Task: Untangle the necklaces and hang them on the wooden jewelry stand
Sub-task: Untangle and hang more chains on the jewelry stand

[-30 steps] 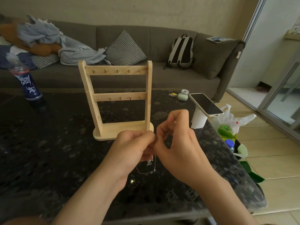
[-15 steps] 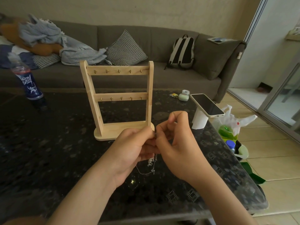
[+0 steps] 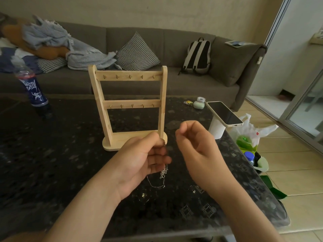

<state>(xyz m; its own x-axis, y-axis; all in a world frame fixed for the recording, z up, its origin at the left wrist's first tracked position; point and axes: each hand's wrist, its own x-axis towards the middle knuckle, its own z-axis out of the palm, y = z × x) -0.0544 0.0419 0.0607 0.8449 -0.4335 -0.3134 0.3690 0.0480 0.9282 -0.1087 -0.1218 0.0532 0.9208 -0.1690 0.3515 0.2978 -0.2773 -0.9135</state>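
One tangle of necklaces [image 3: 162, 174] hangs from the pinching left hand [image 3: 145, 154]. The right hand [image 3: 195, 144] is curled, its hold unclear. Tugging may tighten the knot.

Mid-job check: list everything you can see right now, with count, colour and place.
table: 1, dark speckled, foreground
wooden jewelry stand: 1, pale wood, upright mid-table
necklaces: count unclear, silver, dangling from left hand
bottle: 1, blue label, table's far left
phone: 1, pale case, on white holder, table's right edge
sofa: 1, grey, behind table
backpack: 1, black and white, on sofa
cushion: 1, checked, on sofa
plastic bag: 1, white, floor right
left hand: 1, holds necklaces
right hand: 1, fingers curled beside it, grip unclear
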